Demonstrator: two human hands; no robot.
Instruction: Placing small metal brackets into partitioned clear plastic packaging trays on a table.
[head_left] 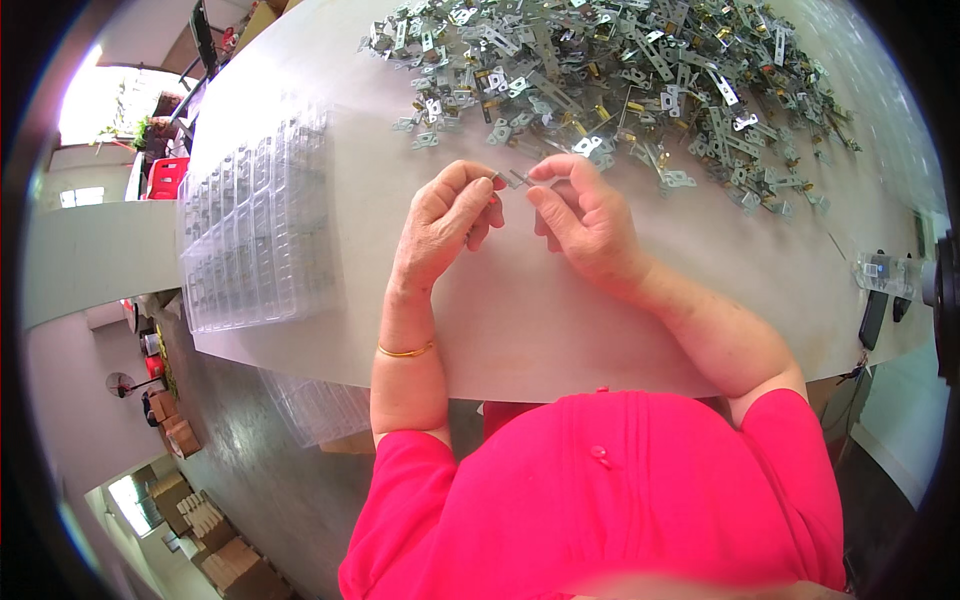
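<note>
Small metal part (517, 179), mid-worktop below the far-edge heap of metal pieces (620, 80): your left hand (445, 215) and right hand (585, 215) pinch it closed-fingered; keep both grips near its ends, steady.

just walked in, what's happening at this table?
A person in a pink top sits at a white table. Both hands meet over it: the left hand and right hand pinch a small, thin silver metal piece between their fingertips. Just beyond lies a wide heap of small silver and brass metal brackets. To the person's left sits a stack of clear plastic compartment trays, holding small metal parts.
</note>
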